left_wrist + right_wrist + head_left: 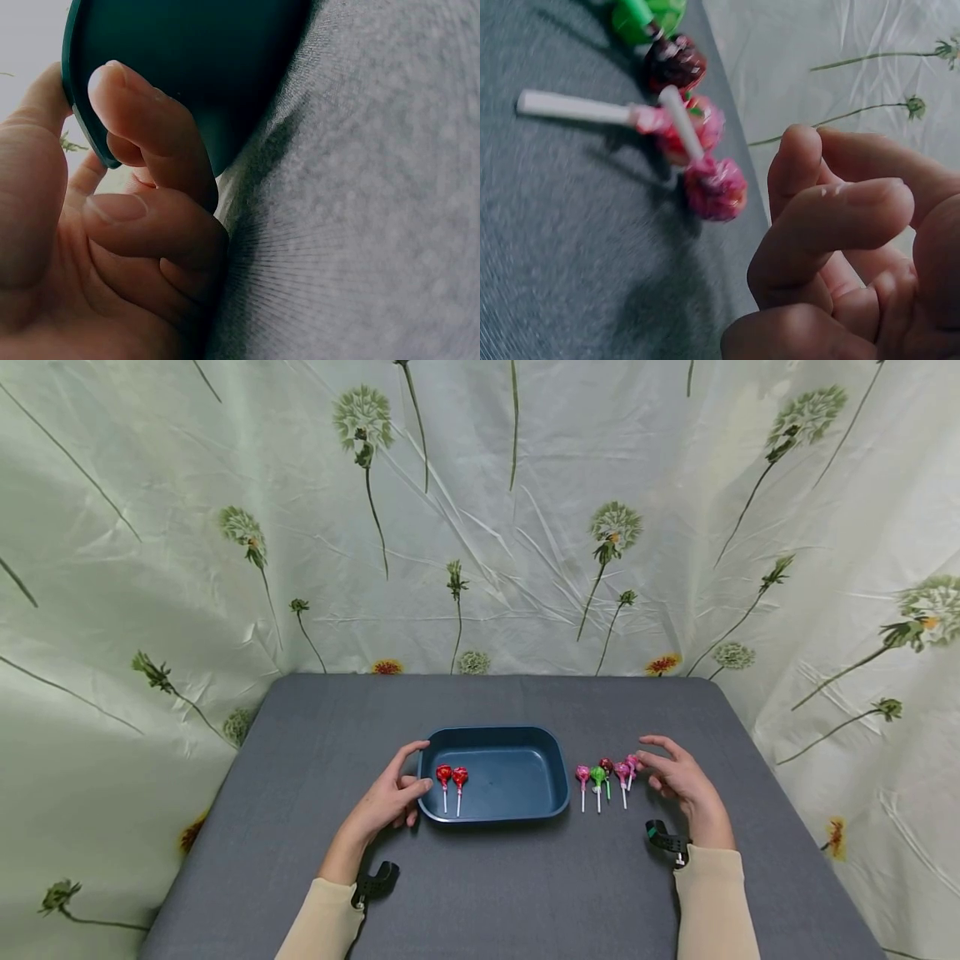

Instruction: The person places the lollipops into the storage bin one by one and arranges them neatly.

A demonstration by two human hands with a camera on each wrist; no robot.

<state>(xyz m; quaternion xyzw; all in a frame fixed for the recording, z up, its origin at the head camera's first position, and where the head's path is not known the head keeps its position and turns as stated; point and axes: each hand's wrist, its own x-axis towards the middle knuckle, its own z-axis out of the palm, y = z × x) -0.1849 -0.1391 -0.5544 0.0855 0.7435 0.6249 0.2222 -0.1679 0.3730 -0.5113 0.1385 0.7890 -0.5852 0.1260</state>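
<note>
A blue tray (495, 817) stands on the table, holding two red lollipops (444, 773) side by side near its left end. My left hand (386, 797) grips the tray's left edge: the thumb lies on the rim, and the index finger reaches the far left corner. Right of the tray lie several lollipops: a pink one (582, 773), a green one (597, 775), a dark red one (676, 63) and two overlapping pink ones (716, 189). My right hand (678, 781) hovers just beside the rightmost pink lollipop, fingers loosely bent, holding nothing.
A grey cloth covers the table (517, 893). Behind it and at both sides hangs a pale curtain (525, 568) printed with dandelions. Black camera straps (377, 883) sit on both wrists.
</note>
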